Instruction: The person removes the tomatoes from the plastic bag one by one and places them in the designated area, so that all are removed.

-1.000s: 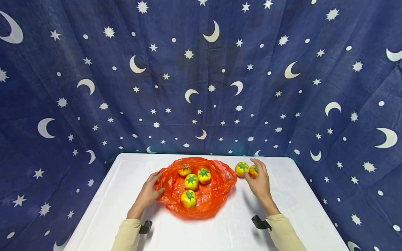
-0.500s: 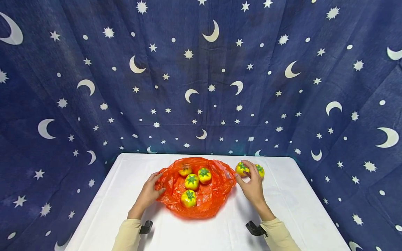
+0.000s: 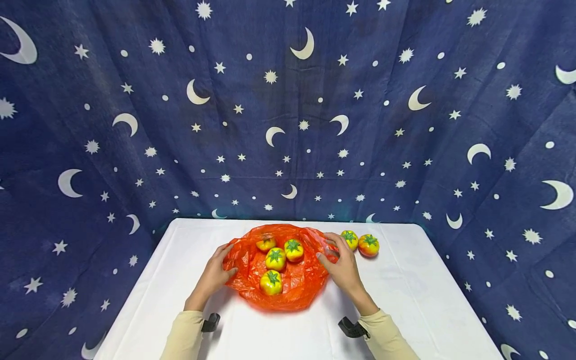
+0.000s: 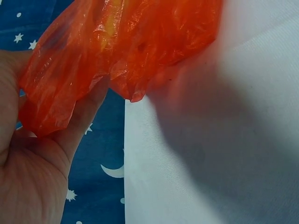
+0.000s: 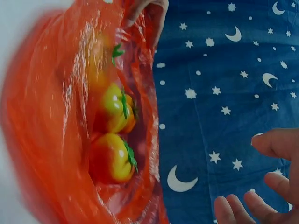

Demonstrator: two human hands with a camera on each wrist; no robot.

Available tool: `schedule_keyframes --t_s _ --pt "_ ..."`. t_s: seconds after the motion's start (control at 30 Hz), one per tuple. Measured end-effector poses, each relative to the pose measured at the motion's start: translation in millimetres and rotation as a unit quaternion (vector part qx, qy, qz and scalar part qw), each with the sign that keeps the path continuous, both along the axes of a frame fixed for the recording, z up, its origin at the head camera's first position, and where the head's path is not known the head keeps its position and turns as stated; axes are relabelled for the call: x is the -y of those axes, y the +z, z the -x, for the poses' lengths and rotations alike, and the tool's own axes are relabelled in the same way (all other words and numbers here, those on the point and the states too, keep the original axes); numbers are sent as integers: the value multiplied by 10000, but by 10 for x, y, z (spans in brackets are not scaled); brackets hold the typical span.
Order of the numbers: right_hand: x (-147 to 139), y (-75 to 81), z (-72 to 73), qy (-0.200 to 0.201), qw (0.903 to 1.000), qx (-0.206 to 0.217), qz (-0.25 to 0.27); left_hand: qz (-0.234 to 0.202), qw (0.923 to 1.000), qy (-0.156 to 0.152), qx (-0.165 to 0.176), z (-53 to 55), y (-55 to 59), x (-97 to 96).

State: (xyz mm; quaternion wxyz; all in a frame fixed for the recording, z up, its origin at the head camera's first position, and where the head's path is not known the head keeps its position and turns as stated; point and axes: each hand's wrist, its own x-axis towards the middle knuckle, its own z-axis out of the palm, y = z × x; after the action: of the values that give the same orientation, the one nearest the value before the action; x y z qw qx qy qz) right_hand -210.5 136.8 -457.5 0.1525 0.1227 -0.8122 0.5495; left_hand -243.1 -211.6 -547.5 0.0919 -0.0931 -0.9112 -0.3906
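A thin red plastic bag [image 3: 302, 290] lies spread open on the table with several yellow-red tomatoes [image 3: 275, 259] in it, each topped by green leaves. My left hand [image 3: 211, 275] holds the bag's left rim; in the left wrist view the film [image 4: 70, 70] runs between thumb and fingers. At the bag's right rim, my right hand [image 3: 344, 270] has its fingers loosely bent around nothing. The right wrist view shows these fingertips [image 5: 224, 210] apart from the bag, whose mouth faces that camera. Two more tomatoes sit beyond the right hand, one [image 3: 369, 246] fully visible and one [image 3: 349, 240] partly covered by it.
A white cloth covers the table [image 3: 423, 300]. Behind and at both sides hangs a dark blue curtain [image 3: 288, 125] printed with moons and stars. Each wrist carries a black mount, seen at left [image 3: 211, 323] and right [image 3: 353, 328].
My right hand has moved left, from beside the two loose tomatoes to the bag's right rim, uncovering the farther-right tomato. The left hand has stayed at the left rim.
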Motion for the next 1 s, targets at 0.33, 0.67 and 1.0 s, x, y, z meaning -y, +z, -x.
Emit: schedule_keyframes --t_s 0.33,0.67,1.0 --pt "175 -384 164 205 9995 220 -28 -176 9995 -15 270 -28 52 -15" --pt "375 -337 98 504 9961 699 170 -133 9995 30 288 -26 54 -30" --pt "561 -560 65 1127 9858 1226 -222 -67 9998 5 209 -13 27 -37"
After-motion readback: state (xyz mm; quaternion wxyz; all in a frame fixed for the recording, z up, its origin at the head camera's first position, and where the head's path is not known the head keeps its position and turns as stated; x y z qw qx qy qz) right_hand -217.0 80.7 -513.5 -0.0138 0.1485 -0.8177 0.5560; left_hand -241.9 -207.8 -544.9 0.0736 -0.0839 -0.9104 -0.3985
